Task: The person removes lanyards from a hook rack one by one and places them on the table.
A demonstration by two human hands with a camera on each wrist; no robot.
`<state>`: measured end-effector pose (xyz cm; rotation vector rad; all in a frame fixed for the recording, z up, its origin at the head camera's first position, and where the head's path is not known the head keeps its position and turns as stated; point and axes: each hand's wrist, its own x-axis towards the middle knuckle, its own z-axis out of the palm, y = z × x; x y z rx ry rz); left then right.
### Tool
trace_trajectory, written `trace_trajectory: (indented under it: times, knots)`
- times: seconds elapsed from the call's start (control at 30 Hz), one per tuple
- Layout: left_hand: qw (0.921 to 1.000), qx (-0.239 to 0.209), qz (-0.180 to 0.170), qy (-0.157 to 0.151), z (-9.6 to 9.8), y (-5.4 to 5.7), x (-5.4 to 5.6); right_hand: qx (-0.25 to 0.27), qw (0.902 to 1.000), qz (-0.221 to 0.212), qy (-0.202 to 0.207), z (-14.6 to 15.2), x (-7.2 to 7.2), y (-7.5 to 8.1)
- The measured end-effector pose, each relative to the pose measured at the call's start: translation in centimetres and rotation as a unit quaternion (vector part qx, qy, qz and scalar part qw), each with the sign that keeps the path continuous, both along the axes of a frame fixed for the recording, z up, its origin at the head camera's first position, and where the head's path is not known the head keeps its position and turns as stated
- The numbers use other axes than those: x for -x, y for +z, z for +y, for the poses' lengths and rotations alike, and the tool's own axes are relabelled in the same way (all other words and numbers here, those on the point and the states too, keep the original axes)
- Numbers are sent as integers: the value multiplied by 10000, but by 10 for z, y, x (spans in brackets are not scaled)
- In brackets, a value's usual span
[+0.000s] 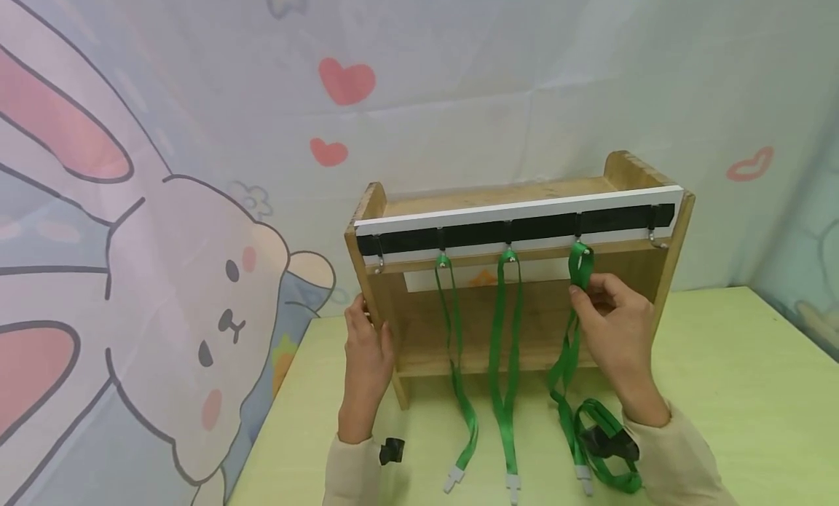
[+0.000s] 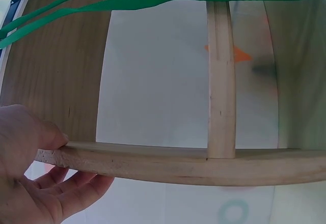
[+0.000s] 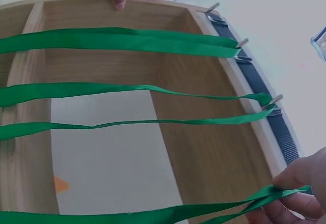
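My right hand (image 1: 619,324) pinches a green lanyard (image 1: 565,368) just under its top loop, which sits at the fourth hook (image 1: 579,233) from the left. In the right wrist view the thumb and fingers (image 3: 298,175) squeeze the strap together. My left hand (image 1: 368,342) grips the left side panel of the wooden shelf (image 1: 452,360), thumb on one side and fingers on the other, as the left wrist view shows around the panel edge (image 2: 127,163). Two more green lanyards, one on the left (image 1: 467,411) and one in the middle (image 1: 505,375), hang from hooks with white clips at their lower ends.
A coiled green lanyard (image 1: 612,477) lies on the yellow-green table (image 1: 741,389) by my right wrist. The outermost hooks, left (image 1: 378,262) and right (image 1: 655,236), hold nothing. Behind the shelf hangs a cloth backdrop (image 1: 491,91) with a cartoon rabbit and hearts.
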<state>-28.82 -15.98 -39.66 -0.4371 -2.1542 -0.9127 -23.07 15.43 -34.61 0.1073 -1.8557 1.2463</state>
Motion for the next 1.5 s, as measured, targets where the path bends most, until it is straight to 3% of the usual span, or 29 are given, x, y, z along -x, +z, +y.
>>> trace_trajectory:
  times: [0.33, 0.57, 1.2, 1.5]
  knots:
    - [10000, 18, 27, -7, 1, -3, 0, -198, 9997, 97, -62, 5, -11, 0]
    - [9998, 27, 199, 64, 0, 0, 1, -282, 9995, -75, 144, 5, -14, -5]
    - [10000, 3, 21, 36, 0, -1, -1, -634, 9950, -453, 623, 2, -22, -30]
    - [10000, 18, 76, 50, 0, -1, 2, -912, 9911, -721, 651, -2, -27, -34]
